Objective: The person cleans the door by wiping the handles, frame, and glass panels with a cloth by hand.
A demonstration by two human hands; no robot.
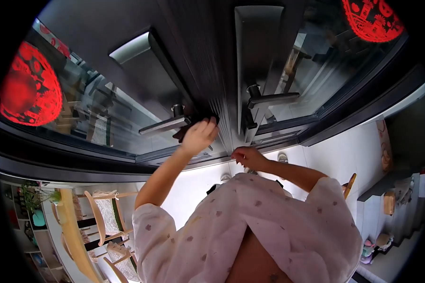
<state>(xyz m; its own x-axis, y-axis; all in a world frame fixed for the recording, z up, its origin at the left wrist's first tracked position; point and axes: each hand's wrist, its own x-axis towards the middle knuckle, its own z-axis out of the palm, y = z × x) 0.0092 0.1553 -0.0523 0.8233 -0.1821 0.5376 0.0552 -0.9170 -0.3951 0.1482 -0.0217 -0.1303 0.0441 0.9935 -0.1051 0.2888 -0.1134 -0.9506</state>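
My left hand [200,137] is closed on a dark cloth [213,118] and presses it against the dark double door [198,61], beside the left door handle [164,125]. Part of the cloth is hidden under my fingers. My right hand [249,157] hangs low in front of the door, below the right door handle [274,99], with its fingers curled in. Nothing shows between those fingers, and the hand touches neither handle.
Red round paper-cut decorations [33,85] are on the glass panes. Behind on the left, wooden chairs [97,217] stand by a wooden table [78,236] and shelves [45,245]. A grey stepped unit [387,226] holding small items is on the right. Pale tiles [335,151] cover the floor.
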